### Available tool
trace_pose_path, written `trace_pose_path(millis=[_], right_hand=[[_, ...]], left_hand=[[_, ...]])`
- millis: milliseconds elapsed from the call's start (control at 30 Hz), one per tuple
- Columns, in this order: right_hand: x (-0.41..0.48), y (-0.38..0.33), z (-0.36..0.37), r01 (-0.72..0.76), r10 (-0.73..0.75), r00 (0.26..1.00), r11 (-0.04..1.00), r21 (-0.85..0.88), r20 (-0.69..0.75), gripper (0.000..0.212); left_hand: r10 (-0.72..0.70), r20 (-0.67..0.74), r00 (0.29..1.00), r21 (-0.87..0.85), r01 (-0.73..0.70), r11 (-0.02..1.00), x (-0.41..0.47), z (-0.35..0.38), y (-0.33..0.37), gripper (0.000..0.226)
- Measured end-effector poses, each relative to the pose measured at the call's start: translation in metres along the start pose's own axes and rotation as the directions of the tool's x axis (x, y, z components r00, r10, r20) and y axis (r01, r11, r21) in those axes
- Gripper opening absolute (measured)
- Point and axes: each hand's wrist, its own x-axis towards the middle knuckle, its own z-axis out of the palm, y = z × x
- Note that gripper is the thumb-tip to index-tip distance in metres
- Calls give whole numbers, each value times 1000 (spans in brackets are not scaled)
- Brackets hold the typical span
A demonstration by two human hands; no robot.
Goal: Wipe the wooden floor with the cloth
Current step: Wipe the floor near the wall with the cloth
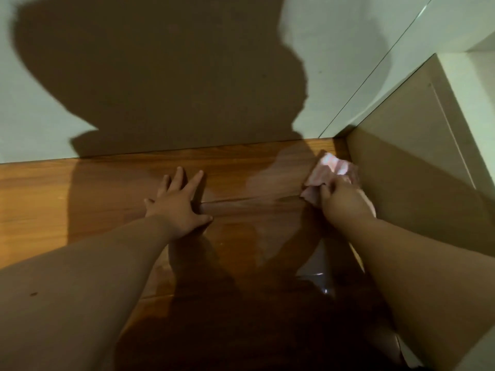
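The crumpled pale pink fabric cloth (pixel 330 171) is gripped by the right hand (pixel 345 200). The fingers are curled over the cloth's near edge and bunch it against the boards; the thumb is not seen. The left hand (pixel 179 207) is laid flat on the glossy reddish-brown wooden floor (pixel 53 199), fingers straight and spread, holding nothing. It is judged to serve as a prop.

The cloth is found at the foot of the tall beige flat panel (pixel 417 148). Whether it touches the panel's lower edge or lies just beside it cannot be told. From the grip the cloth extends away from the person, and its long axis is seen to run roughly along the panel's foot, into the angle where the panel meets the pale matt wall (pixel 340 54). The right hand is close to the panel; the left hand is well apart from it, out across the boards.

Most of the floor in view lies on the side away from the panel. The coming stroke is therefore judged to call for a pull out of that angle and away from the panel, toward the left hand.

The cloth is noted as thin, limp and irregularly creased. The floor is hard and smooth, with visible grain and plank seams running out from the panel. The panel is plain, with one fine raised line on its face.
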Motion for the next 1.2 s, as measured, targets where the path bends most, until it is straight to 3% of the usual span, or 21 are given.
trace_pose_path(millis=[33,100,167,233,300,367,467,533,600,667,700,733,767,833,900,933,1000,1067,1100,1133,1200], right_hand=[[-3,-8,5,1,-1,1000,1000,-7,-14,48],[-16,-41,23,198,-197,980,980,17,-17,50],[-28,-74,46,536,-533,841,844,-4,97,55],[-21,-85,51,712,-695,697,700,-57,174,55],[6,-70,41,578,-574,816,814,-59,68,51],[35,-38,21,252,-246,968,958,141,-53,46],[56,-20,2,-29,76,991,920,391,-107,48],[49,-52,11,14,18,994,959,284,-111,48],[30,-90,31,255,-255,965,967,-9,-62,53],[16,-99,41,628,-610,777,769,-118,156,60],[25,-88,34,735,-708,676,667,-120,206,62],[38,-70,25,737,-714,676,664,-131,183,63],[51,-47,15,644,-633,765,757,-113,119,64],[69,-12,-2,292,-292,956,956,16,-12,63],[68,-21,3,29,-27,998,999,41,-53,59],[61,-42,14,26,-27,999,1000,-5,-36,58],[33,-88,41,310,-304,950,943,-124,70,57],[3,-105,57,715,-682,698,680,-162,217,54],[-2,-97,58,808,-772,589,564,-170,240,53],[3,-81,52,816,-791,577,548,-184,204,54],[21,-38,37,556,-561,828,819,-140,7,56]], left_hand=[[-11,4,1000,12,11,1000,1,2,4,106],[-33,1,999,29,33,999,3,6,7,107],[-50,10,999,44,50,998,7,7,9,109],[-57,22,998,46,56,997,8,4,10,111],[-59,26,998,39,58,998,9,3,9,112],[-56,26,998,31,55,998,9,4,9,112],[-67,40,997,53,65,996,11,6,8,111],[-71,64,995,63,67,996,13,6,10,110],[-73,70,995,56,69,996,13,7,10,109],[-70,60,996,48,68,997,14,7,10,109],[-67,59,996,42,65,997,14,7,10,109],[-64,54,996,38,62,997,15,6,9,110],[-62,48,997,35,60,998,15,7,9,110],[-60,34,998,37,58,998,15,9,7,110],[-58,27,998,37,57,998,16,10,5,110],[-59,28,998,35,58,998,17,10,5,110],[-63,23,998,29,62,998,17,10,5,111],[-72,16,997,20,71,997,17,10,7,112],[-72,12,997,20,72,997,17,9,8,113],[-69,9,998,22,69,997,17,9,8,113],[-58,3,998,27,58,998,17,10,6,111]])
